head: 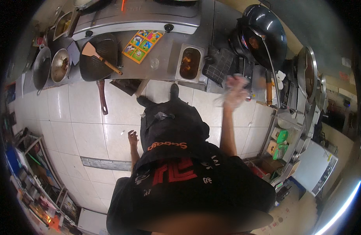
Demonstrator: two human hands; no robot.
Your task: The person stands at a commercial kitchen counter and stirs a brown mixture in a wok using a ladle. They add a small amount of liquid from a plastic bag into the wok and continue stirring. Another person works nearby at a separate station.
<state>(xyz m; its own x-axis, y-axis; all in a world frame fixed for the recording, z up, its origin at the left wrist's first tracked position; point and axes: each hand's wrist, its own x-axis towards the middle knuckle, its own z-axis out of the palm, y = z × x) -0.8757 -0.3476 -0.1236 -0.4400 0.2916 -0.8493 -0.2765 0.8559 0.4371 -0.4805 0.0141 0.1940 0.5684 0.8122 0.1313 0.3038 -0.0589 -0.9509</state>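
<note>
My left hand [133, 137] hangs beside my body over the tiled floor, its fingers apart and holding nothing. My right hand [236, 92] is raised near the counter edge at the right. It is motion-blurred, with something thin and see-through about it, perhaps a plastic glove. Close by it are a dark cloth with a grid pattern [218, 63] and a steel tray of dark sauce [178, 63]. A black wok [274, 26] tilts over a burner with a glow beneath; a long-handled metal ladle [270, 54] rests in it by some brownish food.
On the counter [165, 69] lie a dark grill pan [88, 66] with a wooden-handled spatula [92, 51] on it, a colourful picture card [142, 45] and small pans [57, 66]. A gas stove [133, 20] stands behind. Shelving [271, 126] is at the right, more shelves [48, 164] at the left.
</note>
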